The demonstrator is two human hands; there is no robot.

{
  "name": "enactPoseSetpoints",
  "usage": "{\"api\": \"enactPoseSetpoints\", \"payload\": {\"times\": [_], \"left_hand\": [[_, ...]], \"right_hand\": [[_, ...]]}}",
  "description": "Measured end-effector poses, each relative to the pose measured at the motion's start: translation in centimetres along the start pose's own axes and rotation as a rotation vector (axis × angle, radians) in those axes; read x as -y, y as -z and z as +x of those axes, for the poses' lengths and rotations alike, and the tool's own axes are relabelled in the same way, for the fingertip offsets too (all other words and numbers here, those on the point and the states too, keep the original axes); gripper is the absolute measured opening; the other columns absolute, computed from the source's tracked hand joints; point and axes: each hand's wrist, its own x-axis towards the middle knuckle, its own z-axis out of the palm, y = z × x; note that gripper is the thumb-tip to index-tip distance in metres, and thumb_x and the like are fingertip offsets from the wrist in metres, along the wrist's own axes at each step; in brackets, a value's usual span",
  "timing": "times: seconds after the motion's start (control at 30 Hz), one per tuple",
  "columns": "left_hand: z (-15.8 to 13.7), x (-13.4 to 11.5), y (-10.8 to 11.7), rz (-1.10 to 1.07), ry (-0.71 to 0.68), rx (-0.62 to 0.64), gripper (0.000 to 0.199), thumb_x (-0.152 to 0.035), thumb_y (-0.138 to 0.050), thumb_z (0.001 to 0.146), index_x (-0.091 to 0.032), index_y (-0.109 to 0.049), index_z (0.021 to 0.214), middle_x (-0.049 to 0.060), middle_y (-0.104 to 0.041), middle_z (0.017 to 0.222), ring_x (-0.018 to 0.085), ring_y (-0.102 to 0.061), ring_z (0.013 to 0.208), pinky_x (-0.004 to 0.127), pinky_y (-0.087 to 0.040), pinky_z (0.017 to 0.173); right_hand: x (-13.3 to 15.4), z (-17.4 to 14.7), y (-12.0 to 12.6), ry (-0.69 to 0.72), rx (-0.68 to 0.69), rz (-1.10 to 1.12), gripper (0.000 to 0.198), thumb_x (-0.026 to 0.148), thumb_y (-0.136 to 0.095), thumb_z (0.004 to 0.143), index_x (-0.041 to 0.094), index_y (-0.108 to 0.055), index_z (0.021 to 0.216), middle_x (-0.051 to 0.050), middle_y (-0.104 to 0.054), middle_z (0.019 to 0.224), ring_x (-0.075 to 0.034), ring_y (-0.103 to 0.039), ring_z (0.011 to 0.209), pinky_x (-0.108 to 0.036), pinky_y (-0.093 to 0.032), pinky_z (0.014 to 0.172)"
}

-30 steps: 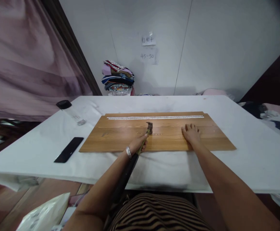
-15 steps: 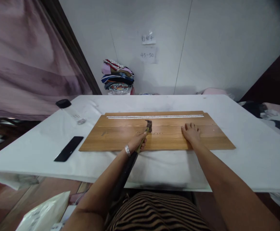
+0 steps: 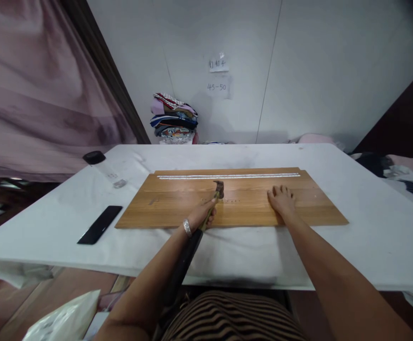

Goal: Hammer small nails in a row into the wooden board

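A claw hammer (image 3: 185, 263) is in my left hand (image 3: 203, 215), whose fingers are wrapped round the shaft close below the head. Its metal head is over the middle of a wooden board (image 3: 245, 215), and the long black grip slants back toward my body. Whether the head touches the board I cannot tell. A row of small dark dots, perhaps nails or holes, runs along the board beside the head. On the board's right part rests my right hand (image 3: 282, 199), fingers apart and slightly bent, holding nothing. Two thin white strips (image 3: 228, 176) lie along the far edge.
The board lies on a white-covered table (image 3: 249, 255). To its left are a black phone-like slab (image 3: 100, 225) and a clear bottle with a black lid (image 3: 94, 157), lying on its side. Folded cloths (image 3: 174, 118) are stacked behind the table, against the wall.
The view has tilted up a little, so the table and board appear slightly lower. My left hand still grips the hammer, and my right hand stays on the board.
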Motion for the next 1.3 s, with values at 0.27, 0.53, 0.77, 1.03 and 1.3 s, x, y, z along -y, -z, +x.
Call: {"api": "enactPoseSetpoints", "payload": {"times": [0.27,0.53,0.77,1.03,1.3], "left_hand": [[0.22,0.31,-0.12,-0.012,0.018,-0.003,0.044,-0.061,-0.068,0.082,-0.022,-0.046,0.084,-0.009,-0.046,0.053,0.006,-0.036,0.035,0.020,-0.025,0.037],[0.08,0.16,-0.01,0.004,0.020,-0.014,0.042,-0.060,-0.067,0.084,-0.022,-0.050,0.091,-0.009,-0.046,0.053,0.007,-0.036,0.035,0.020,-0.025,0.037],[-0.08,0.10,0.11,-0.015,0.018,0.002,0.040,-0.058,-0.066,0.085,-0.022,-0.049,0.090,-0.009,-0.046,0.055,0.006,-0.036,0.036,0.020,-0.025,0.037],[0.52,0.52,0.30,0.013,0.024,0.007,0.042,-0.060,-0.065,0.085,-0.022,-0.049,0.089,-0.008,-0.045,0.054,0.007,-0.037,0.036,0.020,-0.026,0.037],[0.44,0.35,0.37,-0.011,-0.004,0.020,0.043,-0.060,-0.068,0.083,-0.022,-0.051,0.094,-0.009,-0.046,0.056,0.006,-0.037,0.037,0.019,-0.025,0.038]], "right_hand": [[-0.01,0.30,-0.31,-0.021,0.014,0.007,0.055,0.046,-0.029,0.103,0.018,-0.058,0.139,-0.018,-0.050,0.150,-0.034,-0.040,0.139,-0.052,-0.031,0.110],[0.00,0.09,-0.21,-0.012,0.005,0.005,0.054,0.047,-0.028,0.104,0.018,-0.060,0.137,-0.018,-0.052,0.147,-0.034,-0.042,0.136,-0.052,-0.031,0.109],[0.01,0.02,-0.11,-0.017,0.005,0.006,0.055,0.047,-0.029,0.103,0.018,-0.059,0.138,-0.018,-0.052,0.148,-0.033,-0.041,0.138,-0.053,-0.031,0.110],[0.03,0.13,-0.02,-0.022,0.029,0.015,0.054,0.047,-0.028,0.103,0.019,-0.060,0.136,-0.017,-0.050,0.150,-0.033,-0.040,0.138,-0.053,-0.031,0.110],[-0.06,0.16,-0.19,-0.016,0.001,0.011,0.053,0.047,-0.029,0.103,0.018,-0.062,0.133,-0.018,-0.052,0.146,-0.034,-0.041,0.136,-0.052,-0.031,0.109]]}}
